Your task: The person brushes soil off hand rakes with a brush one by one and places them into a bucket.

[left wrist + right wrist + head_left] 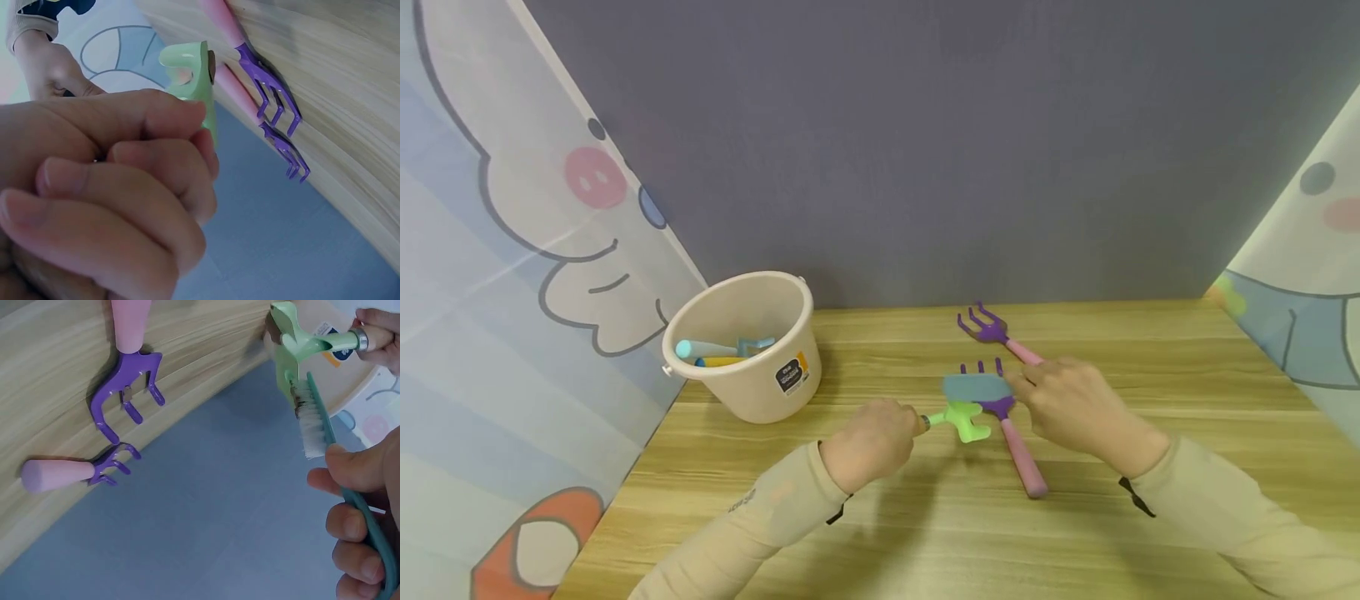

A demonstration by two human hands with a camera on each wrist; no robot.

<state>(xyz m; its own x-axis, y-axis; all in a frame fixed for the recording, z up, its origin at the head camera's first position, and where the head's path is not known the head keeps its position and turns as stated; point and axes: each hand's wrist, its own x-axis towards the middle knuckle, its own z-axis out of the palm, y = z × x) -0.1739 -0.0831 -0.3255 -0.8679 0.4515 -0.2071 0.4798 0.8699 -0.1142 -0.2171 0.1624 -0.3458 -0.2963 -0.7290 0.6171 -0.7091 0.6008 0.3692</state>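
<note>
My left hand point(872, 442) grips the wooden handle of a small light-green garden hand rake point(966, 423), held above the table. In my right hand point(1075, 412) is a teal scrub brush point(976, 388), its handle pinched between thumb and fingers. White bristles point(310, 428) meet the green prongs in the right wrist view, and dark dirt shows there. Below them on the table lies a purple hand rake with a pink handle point(1022, 462). A second purple rake point(988, 329) lies farther back, its pink handle partly behind my right hand.
A cream bucket point(767, 392) stands at the back left, holding light-blue and yellow-handled tools point(707, 350). The wooden table point(865, 350) ends against a grey back wall point(910, 167). Cartoon-printed sheets point(550, 275) line the sides.
</note>
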